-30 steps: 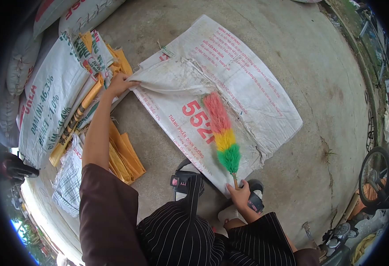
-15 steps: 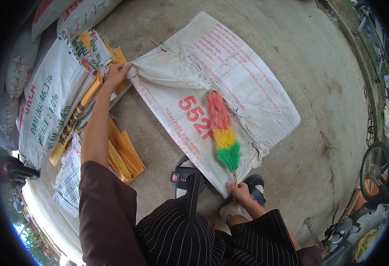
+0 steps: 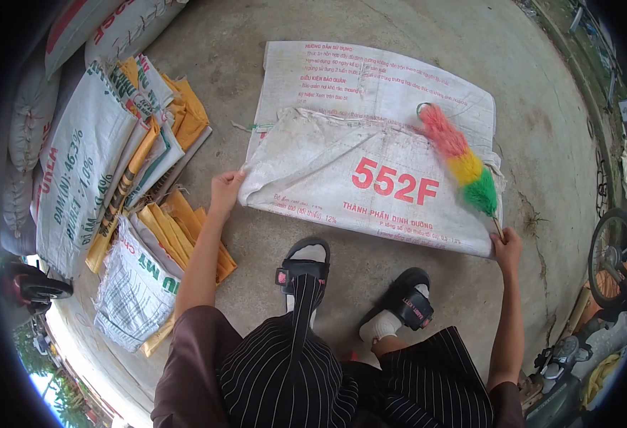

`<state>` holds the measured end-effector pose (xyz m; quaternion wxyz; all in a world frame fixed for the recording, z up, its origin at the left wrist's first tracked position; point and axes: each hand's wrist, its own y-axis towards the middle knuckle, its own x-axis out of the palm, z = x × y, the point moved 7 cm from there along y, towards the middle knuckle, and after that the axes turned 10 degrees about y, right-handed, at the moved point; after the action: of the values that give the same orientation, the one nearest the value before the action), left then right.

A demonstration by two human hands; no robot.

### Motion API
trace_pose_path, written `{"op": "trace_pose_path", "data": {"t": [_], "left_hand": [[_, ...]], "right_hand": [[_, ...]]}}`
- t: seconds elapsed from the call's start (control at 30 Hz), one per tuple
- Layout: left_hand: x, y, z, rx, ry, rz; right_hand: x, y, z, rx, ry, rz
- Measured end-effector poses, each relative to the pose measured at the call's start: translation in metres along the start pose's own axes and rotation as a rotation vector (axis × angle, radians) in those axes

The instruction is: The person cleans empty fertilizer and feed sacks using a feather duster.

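Note:
A white woven sack (image 3: 313, 171) with red "552F" print lies folded over on the concrete, its upper layer creased toward the left. My left hand (image 3: 228, 191) is closed on the sack's near left corner. At the near right corner, my right hand (image 3: 507, 250) grips the thin handle of a fluffy duster (image 3: 462, 164), with the sack's corner at its fingers. The duster has pink, yellow and green bands and lies slantwise across the sack's right part, a loop at its far end.
Folded white and yellow sacks (image 3: 85, 178) are piled on the left, with full sacks (image 3: 124, 32) behind them. My sandalled feet (image 3: 306, 267) stand just below the near edge. A bicycle wheel (image 3: 613, 257) is at the far right.
The sack has turned so its near edge lies more nearly crosswise before me. My right hand has moved up and right with the duster; my left hand has come lower, still holding its corner.

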<state>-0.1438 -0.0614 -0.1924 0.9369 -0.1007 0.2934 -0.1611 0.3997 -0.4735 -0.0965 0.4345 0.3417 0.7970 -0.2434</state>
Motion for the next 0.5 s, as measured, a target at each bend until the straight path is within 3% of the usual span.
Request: {"op": "trace_pose_path", "data": {"t": [0.13,0.2,0.27,0.33,0.4,0.43,0.5], "left_hand": [[-0.006,-0.003,0.010,0.006,0.073,-0.022],[-0.016,-0.014,0.021,0.077,0.451,0.057],[-0.021,-0.027,0.017,0.008,0.462,0.122],[-0.023,-0.045,-0.003,-0.074,0.486,0.192],[-0.011,-0.063,-0.009,0.119,0.301,0.251],[-0.009,-0.074,-0.004,0.119,0.313,0.254],[0.001,-0.099,0.028,0.432,0.698,0.327]], "right_hand": [[0.036,-0.023,0.028,0.114,-0.076,-0.064],[0.051,-0.039,0.025,0.117,-0.095,-0.050],[0.054,-0.059,0.032,0.230,-0.037,0.102],[0.059,-0.073,0.033,0.191,0.006,0.200],[0.062,-0.075,0.031,0.136,0.048,0.297],[0.057,-0.075,0.026,0.051,0.048,0.345],[0.048,-0.073,0.023,-0.035,0.047,0.391]]}}
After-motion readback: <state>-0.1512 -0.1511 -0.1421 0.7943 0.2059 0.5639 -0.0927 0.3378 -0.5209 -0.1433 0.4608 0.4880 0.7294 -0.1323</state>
